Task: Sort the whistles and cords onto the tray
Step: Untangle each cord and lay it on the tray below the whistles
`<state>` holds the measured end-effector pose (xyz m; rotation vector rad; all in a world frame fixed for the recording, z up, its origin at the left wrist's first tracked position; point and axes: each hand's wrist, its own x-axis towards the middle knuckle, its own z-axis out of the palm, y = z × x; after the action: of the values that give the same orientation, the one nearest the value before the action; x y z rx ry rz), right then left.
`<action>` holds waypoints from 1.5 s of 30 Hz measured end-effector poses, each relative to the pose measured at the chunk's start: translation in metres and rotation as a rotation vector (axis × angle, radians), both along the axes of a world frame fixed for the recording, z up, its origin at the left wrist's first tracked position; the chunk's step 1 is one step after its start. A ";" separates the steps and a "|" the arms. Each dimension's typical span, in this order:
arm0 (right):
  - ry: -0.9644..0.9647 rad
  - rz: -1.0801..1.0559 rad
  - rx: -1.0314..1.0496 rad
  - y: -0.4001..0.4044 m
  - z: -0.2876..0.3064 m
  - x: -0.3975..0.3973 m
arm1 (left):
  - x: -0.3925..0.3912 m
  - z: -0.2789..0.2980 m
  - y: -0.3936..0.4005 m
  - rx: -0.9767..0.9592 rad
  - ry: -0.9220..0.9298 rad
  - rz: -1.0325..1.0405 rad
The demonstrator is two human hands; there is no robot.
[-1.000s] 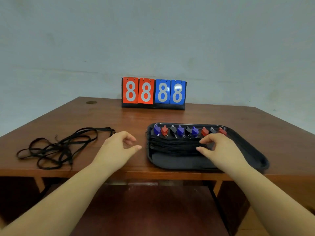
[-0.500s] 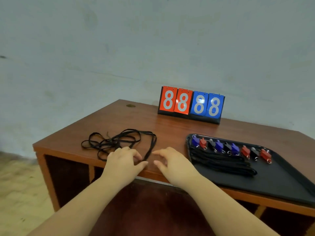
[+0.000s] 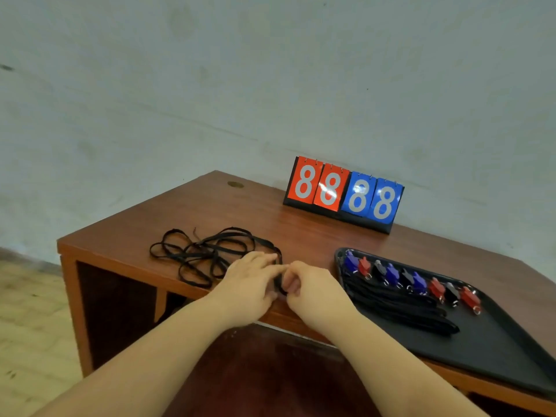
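Head view: the scoreboard [image 3: 343,195] stands at the back of the desk [image 3: 168,212], against the wall. It reads 8 8 in white on two red flip cards, then 8 8 on two blue ones; no other writing or brand legible.

In front of the scoreboard & to its left lies a loose tangle of black cords [image 3: 207,255] on the bare desk top, near the front edge. Both hands meet at the tangle's right end, directly below the scoreboard in frame. Left hand [image 3: 249,284] has fingers curled, tips on a black cord loop; right hand [image 3: 313,285] has fingers curled too, thumb & forefinger pinching the same loop at the desk edge. The two hands touch each other.

In front of the scoreboard & to its right sits the black tray [image 3: 493,350], reaching the desk's front edge. Along the tray's far side runs a row of whistles [image 3: 409,279]: blue, red, black, blue, black, blue, red, black, red, each w/ a small metal ring. Just nearer than the row, on the tray, lies a bundle of black cords, laid straight [image 3: 400,311].
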<state>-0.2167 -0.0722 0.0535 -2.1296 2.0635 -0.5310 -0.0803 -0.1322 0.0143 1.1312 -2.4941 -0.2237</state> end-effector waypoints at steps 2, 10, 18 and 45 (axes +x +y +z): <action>-0.036 0.018 -0.059 0.008 0.005 -0.004 | -0.011 0.000 -0.004 0.046 -0.029 -0.098; 0.073 -0.192 -0.052 0.067 0.027 -0.086 | -0.013 0.006 -0.011 0.199 0.112 -0.183; 0.061 -0.230 -0.077 0.086 0.010 -0.104 | -0.024 0.012 -0.004 0.194 0.158 -0.231; -0.098 -0.310 -0.204 0.079 0.021 -0.106 | -0.015 0.032 -0.012 0.140 0.335 -0.096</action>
<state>-0.3229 0.0073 0.0741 -1.8407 2.3863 -0.9008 -0.0949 -0.1440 0.0465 0.9374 -2.2615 -0.5734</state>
